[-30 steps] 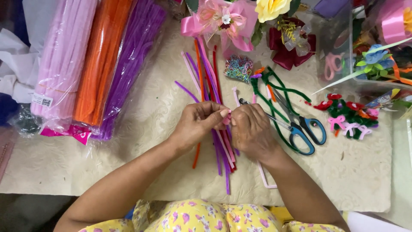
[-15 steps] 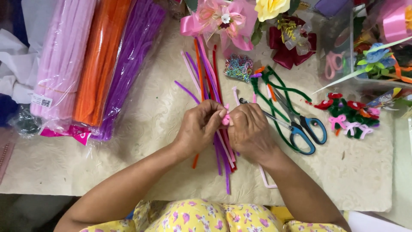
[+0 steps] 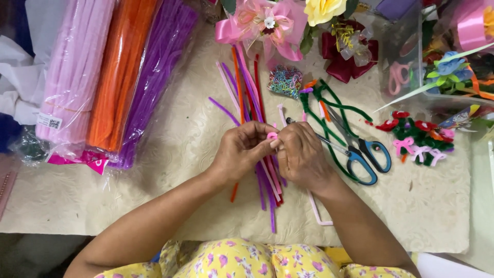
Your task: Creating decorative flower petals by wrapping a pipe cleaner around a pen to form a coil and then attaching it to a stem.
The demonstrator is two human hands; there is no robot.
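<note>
Fingers (image 3: 263,138) of the left hand (image 3: 242,152) and those of the right hand (image 3: 301,154) meet at the centre of the view, pinched narrowly together on a small pink pipe-cleaner piece (image 3: 271,136) held between both sets of fingertips (only a short curl of it shows). Both hands hover just above a loose fan of pipe cleaners (image 3: 254,103) in purple, pink, orange and red, which lies on the cream textured tabletop (image 3: 180,154) and runs from the upper centre down past the wrists. A bent pale pink pipe cleaner (image 3: 318,213) lies beside the right forearm. Just right of the right hand rest blue-handled scissors (image 3: 363,154), their blades partly under green pipe cleaners (image 3: 334,105) twisted into loops. Farther right sits a cluster of small finished pieces (image 3: 419,136) in red, green and pink. At upper left, three clear packs of pipe cleaners lie side by side: pale pink pack (image 3: 74,72), orange pack (image 3: 118,77) and purple pack (image 3: 157,77). Along the top edge are a pink ribbon bow (image 3: 267,23), a yellow fabric rose (image 3: 324,10) and a dark red bow (image 3: 345,59). A small multicoloured bundle (image 3: 284,81) lies below the pink bow.
</note>
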